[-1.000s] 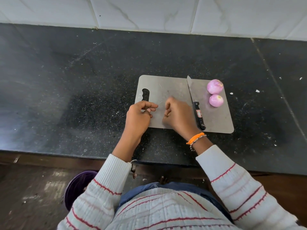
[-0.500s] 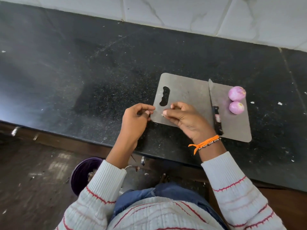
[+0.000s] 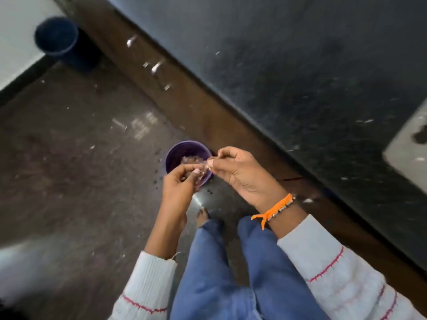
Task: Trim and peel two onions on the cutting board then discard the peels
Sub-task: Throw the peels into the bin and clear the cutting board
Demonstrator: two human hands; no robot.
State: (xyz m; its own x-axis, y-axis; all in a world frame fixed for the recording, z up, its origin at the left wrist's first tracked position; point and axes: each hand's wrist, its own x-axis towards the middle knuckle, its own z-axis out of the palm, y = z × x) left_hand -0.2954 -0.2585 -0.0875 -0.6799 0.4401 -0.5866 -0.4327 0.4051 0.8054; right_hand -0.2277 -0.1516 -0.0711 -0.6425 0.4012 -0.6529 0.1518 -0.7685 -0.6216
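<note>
Both hands, left (image 3: 182,181) and right (image 3: 240,172), pinch thin peels (image 3: 204,166) above the bin (image 3: 188,158); released off-centre, the light scraps could drift onto the floor (image 3: 69,169).

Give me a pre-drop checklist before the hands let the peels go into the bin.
1. Bin below the hands: ok, the purple bin on the floor sits right under the fingertips.
2. Left hand holding scraps: cannot tell, its fingers are curled and pinched but the frame is blurred.
3. Right hand holding scraps: cannot tell, pinched fingertips meet the left, with something pale between them.
4. Bin has room: ok, peels lie low inside.
5. Board cleared of peels: cannot tell, only its corner shows.
6. Second, blue bin out of the way: ok, far off by the wall.
</note>
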